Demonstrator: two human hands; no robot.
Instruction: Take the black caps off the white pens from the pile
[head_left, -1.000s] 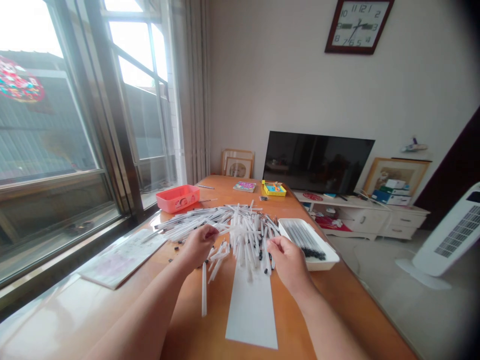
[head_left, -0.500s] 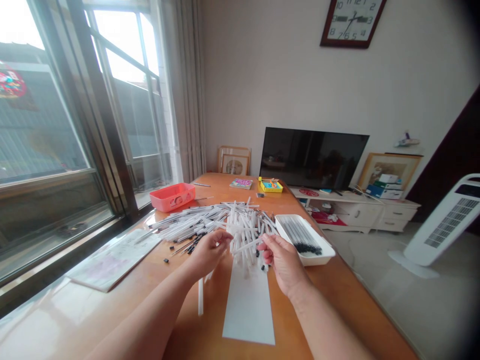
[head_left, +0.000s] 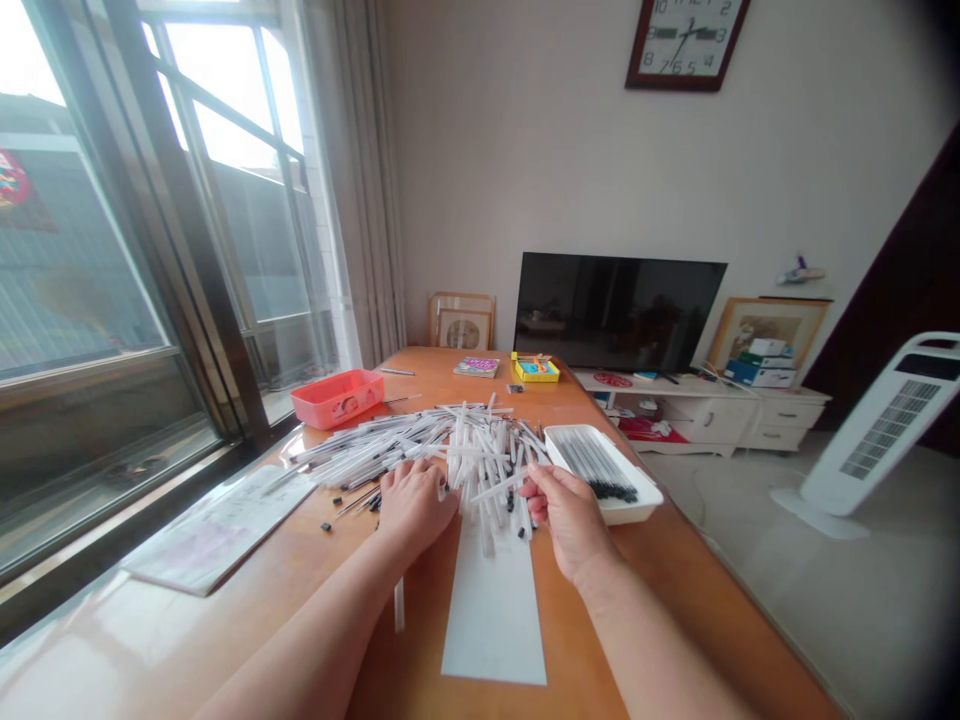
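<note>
In the head view, my right hand (head_left: 562, 515) pinches a clear pen barrel (head_left: 501, 488) between thumb and fingertips. The barrel points left over a heap of translucent white pen tubes (head_left: 480, 450). My left hand (head_left: 420, 500) rests palm down at the heap's near left side, fingers apart and bent over thin refills and small black parts (head_left: 367, 497); its fingertips are partly hidden. Under the near edge of the heap lies a white paper strip (head_left: 495, 620), between my forearms. A single clear tube (head_left: 399, 605) lies beside my left forearm.
A white tray (head_left: 649, 508) of black-ended pens stands right of the heap. Behind the heap on the left is a red plastic box (head_left: 339, 398). A booklet (head_left: 217, 530) lies at left. Farther back are a yellow box (head_left: 537, 370) and a colourful book (head_left: 477, 367).
My left hand has turned palm down and lowered onto the small parts left of the heap. My right hand keeps its hold on the pen barrel. The view has shifted slightly.
</note>
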